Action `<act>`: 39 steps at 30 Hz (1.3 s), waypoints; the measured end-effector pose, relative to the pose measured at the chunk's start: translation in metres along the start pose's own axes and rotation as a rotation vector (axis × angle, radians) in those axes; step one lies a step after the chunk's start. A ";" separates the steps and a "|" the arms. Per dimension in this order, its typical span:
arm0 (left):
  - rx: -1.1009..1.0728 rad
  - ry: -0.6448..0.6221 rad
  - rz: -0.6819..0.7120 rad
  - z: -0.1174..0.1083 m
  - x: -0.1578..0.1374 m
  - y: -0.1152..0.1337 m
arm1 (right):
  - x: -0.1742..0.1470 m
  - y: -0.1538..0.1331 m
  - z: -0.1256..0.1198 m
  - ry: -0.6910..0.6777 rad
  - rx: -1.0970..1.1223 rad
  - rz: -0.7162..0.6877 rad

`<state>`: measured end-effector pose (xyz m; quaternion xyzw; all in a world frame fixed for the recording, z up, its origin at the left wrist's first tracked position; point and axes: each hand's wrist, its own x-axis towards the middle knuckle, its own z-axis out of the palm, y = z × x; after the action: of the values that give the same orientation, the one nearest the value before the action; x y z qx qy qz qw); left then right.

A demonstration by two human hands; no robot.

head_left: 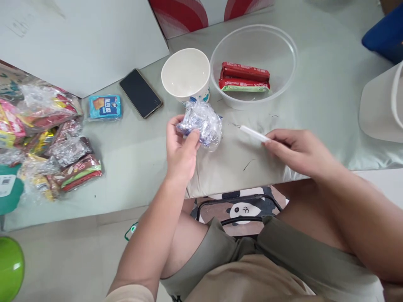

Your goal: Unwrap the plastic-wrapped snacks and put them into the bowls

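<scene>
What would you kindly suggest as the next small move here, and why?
I'd probably bring the tool to the wrapper: the left hand holds the wrapper, and the right hand points the tool towards it, with a visible gap between.

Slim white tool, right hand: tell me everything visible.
The slim white tool has a straight plastic-looking handle and a thin metal-looking tip, exact shape unclear. The right hand holds its rear end. It slants over the pale green tablecloth, tip toward the crumpled clear and blue plastic wrapper but apart from it; cloth contact can't be told.
</scene>
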<state>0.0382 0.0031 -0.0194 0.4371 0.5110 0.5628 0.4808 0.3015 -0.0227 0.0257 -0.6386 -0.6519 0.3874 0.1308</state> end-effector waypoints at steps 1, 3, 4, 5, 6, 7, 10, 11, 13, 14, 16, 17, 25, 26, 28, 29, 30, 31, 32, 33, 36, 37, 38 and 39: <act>0.120 -0.008 0.051 -0.001 -0.003 0.000 | 0.001 0.005 -0.001 0.108 -0.092 -0.014; 0.353 -0.060 0.117 -0.004 -0.008 0.002 | 0.003 0.017 -0.002 0.281 -0.249 -0.032; 0.444 -0.095 0.127 -0.005 -0.010 0.003 | 0.004 0.023 -0.001 0.342 -0.314 -0.036; 0.511 -0.119 0.130 -0.006 -0.012 0.004 | 0.005 0.029 0.001 0.397 -0.377 -0.036; 0.551 -0.122 0.136 -0.008 -0.012 0.005 | 0.006 0.033 0.002 0.450 -0.438 -0.038; 0.569 -0.103 0.150 -0.010 -0.012 0.005 | 0.007 0.036 0.004 0.508 -0.490 -0.046; 0.576 -0.048 0.207 -0.015 -0.005 0.003 | 0.010 0.034 0.012 0.636 -0.507 -0.177; 0.576 -0.054 0.204 -0.016 -0.002 0.002 | 0.010 0.030 0.016 0.629 -0.460 -0.248; 0.566 -0.089 0.148 -0.015 0.000 0.001 | 0.009 0.019 0.026 0.539 -0.336 -0.393; 0.558 -0.108 0.117 -0.014 0.000 0.001 | 0.008 0.013 0.033 0.478 -0.273 -0.454; 0.551 -0.155 0.109 -0.009 -0.005 0.002 | 0.007 0.001 0.046 0.372 -0.160 -0.545; 0.561 -0.184 0.146 -0.005 -0.009 0.004 | 0.007 -0.005 0.051 0.346 -0.113 -0.572; 0.510 -0.156 0.514 0.005 -0.025 0.020 | -0.001 -0.031 0.045 0.447 0.143 -0.341; 0.469 -0.115 0.529 0.004 -0.024 0.021 | -0.002 -0.032 0.041 0.460 0.194 -0.294; 0.380 -0.037 0.540 0.000 -0.019 0.023 | -0.004 -0.032 0.035 0.495 0.311 -0.216; 0.330 -0.007 0.532 -0.003 -0.016 0.024 | -0.004 -0.031 0.032 0.514 0.375 -0.189; 0.274 0.018 0.513 -0.006 -0.013 0.024 | -0.003 -0.029 0.029 0.535 0.439 -0.168; 0.213 0.045 0.478 -0.010 -0.008 0.023 | -0.002 -0.026 0.026 0.547 0.500 -0.148; 0.156 0.073 0.425 -0.014 -0.004 0.022 | 0.000 -0.023 0.023 0.552 0.554 -0.123; 0.108 0.103 0.361 -0.019 0.002 0.021 | 0.001 -0.020 0.020 0.544 0.594 -0.093; 0.070 0.202 0.153 -0.037 0.017 0.015 | 0.004 -0.012 0.010 0.469 0.612 0.018; 0.091 0.238 0.080 -0.043 0.021 0.014 | 0.004 -0.009 0.007 0.432 0.585 0.067; 0.115 0.276 0.006 -0.048 0.025 0.012 | 0.004 -0.008 0.005 0.404 0.539 0.116; 0.133 0.318 -0.057 -0.052 0.027 0.012 | 0.004 -0.006 0.003 0.399 0.472 0.156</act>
<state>-0.0180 0.0215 -0.0129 0.3586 0.6287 0.5762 0.3796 0.2947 -0.0190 0.0267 -0.7020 -0.4548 0.4039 0.3704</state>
